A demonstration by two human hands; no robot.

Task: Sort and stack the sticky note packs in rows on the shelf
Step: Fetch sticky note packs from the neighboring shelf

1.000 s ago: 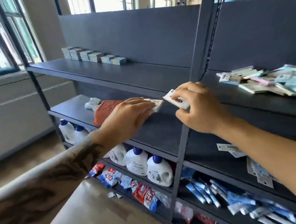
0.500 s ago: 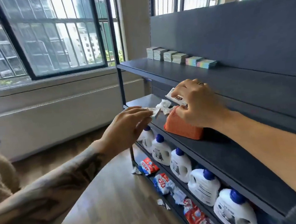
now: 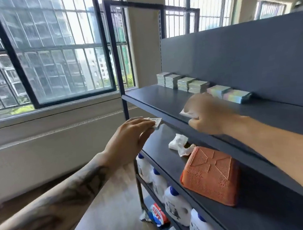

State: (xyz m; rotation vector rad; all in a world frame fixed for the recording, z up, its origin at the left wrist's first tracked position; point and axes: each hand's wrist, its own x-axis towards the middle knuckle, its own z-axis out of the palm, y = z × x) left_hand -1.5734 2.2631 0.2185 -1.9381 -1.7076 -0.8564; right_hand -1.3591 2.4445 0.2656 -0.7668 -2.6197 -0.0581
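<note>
Hands [image 3: 130, 136] [image 3: 208, 114] hold packs [image 3: 155, 122] [image 3: 189, 114] at shelf edge [image 3: 146, 104].

No word reads clean here. Red-and-white packets [image 3: 158, 215] on the bottom shelf show big white letters, too blurred to spell; the white bottles [image 3: 176, 206] carry dark label prints, perhaps pictures, unreadable.

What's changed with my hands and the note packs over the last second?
The right hand, holding its white sticky note pack, has risen to the top dark shelf, near the row of stacked packs. The left hand keeps its thin pack, nearing the shelf edge. The orange perforated basket stays put.
</note>
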